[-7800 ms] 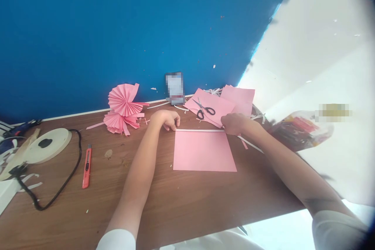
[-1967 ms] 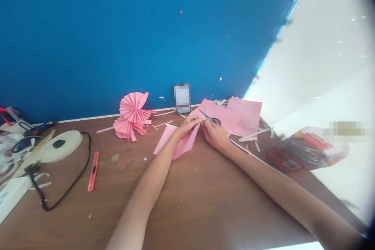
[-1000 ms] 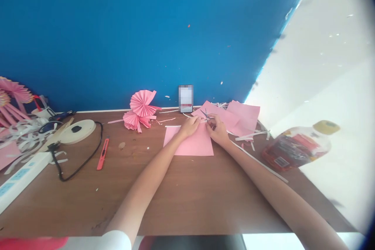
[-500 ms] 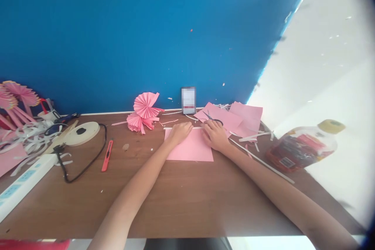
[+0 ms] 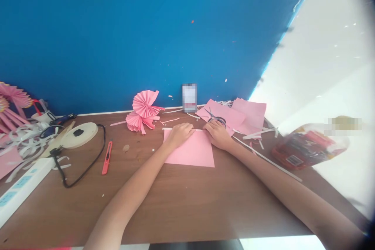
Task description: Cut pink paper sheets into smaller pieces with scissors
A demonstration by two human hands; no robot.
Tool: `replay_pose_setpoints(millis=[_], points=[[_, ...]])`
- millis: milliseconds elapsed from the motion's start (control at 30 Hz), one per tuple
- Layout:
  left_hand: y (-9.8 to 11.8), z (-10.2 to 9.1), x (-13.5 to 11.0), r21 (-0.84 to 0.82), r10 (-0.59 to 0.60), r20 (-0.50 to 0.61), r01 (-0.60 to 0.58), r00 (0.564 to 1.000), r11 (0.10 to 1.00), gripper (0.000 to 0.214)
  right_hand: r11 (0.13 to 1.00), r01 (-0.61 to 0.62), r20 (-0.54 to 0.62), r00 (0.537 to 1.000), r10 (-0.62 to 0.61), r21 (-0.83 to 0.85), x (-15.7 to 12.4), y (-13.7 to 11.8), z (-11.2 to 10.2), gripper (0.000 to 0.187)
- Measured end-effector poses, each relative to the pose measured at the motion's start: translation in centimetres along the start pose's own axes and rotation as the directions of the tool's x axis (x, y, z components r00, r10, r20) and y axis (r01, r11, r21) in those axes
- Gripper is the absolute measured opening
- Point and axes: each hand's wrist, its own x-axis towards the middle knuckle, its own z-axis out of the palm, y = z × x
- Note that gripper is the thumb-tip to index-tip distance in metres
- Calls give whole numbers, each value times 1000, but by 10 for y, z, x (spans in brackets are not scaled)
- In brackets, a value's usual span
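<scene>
A sheet of pink paper (image 5: 191, 154) lies flat on the table, with a narrow white strip (image 5: 167, 129) along its far edge. My left hand (image 5: 180, 134) rests on the sheet with bent fingers closed at that far edge, left of its right corner. At the far right corner, my right hand (image 5: 218, 134) has its fingers curled together on the edge. Both sets of fingertips are partly hidden. Scissors (image 5: 216, 117) with dark handles lie just beyond my right hand, on more pink sheets (image 5: 249, 114).
Pink pleated paper fans (image 5: 145, 103) stand near the blue wall, beside a propped phone (image 5: 190, 97). Leftward lie a red utility knife (image 5: 107, 158), a tape roll (image 5: 88, 134), a black cord and a power strip (image 5: 25, 185). A large bottle (image 5: 307, 146) stands right.
My right hand's fingers have drawn closer together at the paper's far edge. The left hand stays at the same edge. The whole view has shifted slightly.
</scene>
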Motion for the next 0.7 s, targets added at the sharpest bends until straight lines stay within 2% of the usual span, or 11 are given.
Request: replay_pose_setpoints(millis=[100, 200, 367, 567, 700], points=[[3, 0, 3, 0, 117, 1, -117, 993, 993, 34, 999, 20, 0, 1000, -20, -47, 1, -3, -3, 23], [10, 3, 5, 46, 146, 5, -146, 989, 988, 33, 988, 88, 12, 996, -87, -130, 1, -6, -5, 27], [22, 11, 7, 127, 72, 3, -72, 997, 989, 27, 965, 192, 76, 981, -181, -178, 1, -5, -3, 28], [27, 15, 8, 90, -6, -63, 11, 998, 996, 28, 967, 107, 54, 994, -97, -230, 0, -1, 3, 28], [27, 15, 7, 82, -42, -78, 48, 996, 995, 30, 967, 92, 34, 996, -87, -237, -1, 0, 3, 26]])
